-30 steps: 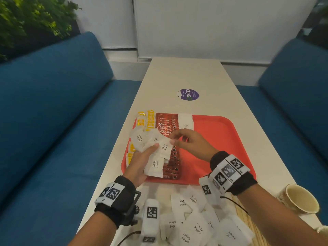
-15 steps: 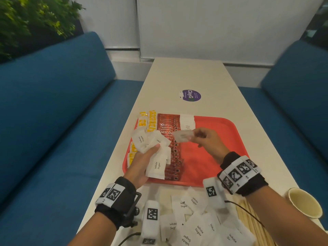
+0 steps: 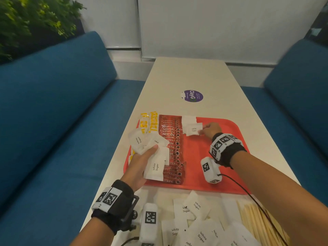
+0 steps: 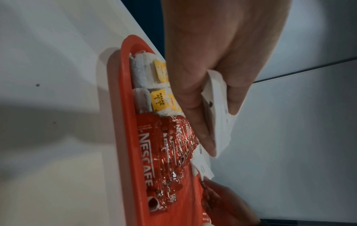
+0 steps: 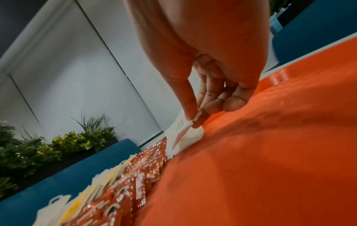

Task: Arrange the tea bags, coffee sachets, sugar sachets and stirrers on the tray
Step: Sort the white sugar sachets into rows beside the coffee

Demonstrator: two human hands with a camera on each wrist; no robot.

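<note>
A red tray (image 3: 213, 153) lies on the table with yellow-tagged tea bags (image 3: 149, 123) along its left edge and a column of red Nescafe coffee sachets (image 3: 173, 148) beside them. My left hand (image 3: 142, 162) grips a fan of white sugar sachets (image 3: 152, 153) above the tray's left side. My right hand (image 3: 210, 129) pinches one white sugar sachet (image 3: 192, 129) by its edge at the tray's far end, low over another white sachet (image 3: 188, 119). In the right wrist view the thumb and fingers pinch that sugar sachet (image 5: 185, 133) against the tray (image 5: 270, 152).
Loose white sugar sachets (image 3: 193, 219) lie on the table in front of the tray. Wooden stirrers (image 3: 257, 222) lie at the near right. A purple round sticker (image 3: 192, 96) sits further up the table. Blue sofas flank both sides.
My right hand took one sugar sachet from the fan in my left hand and carried it right and forward to the tray's far end. The left hand stayed put.
</note>
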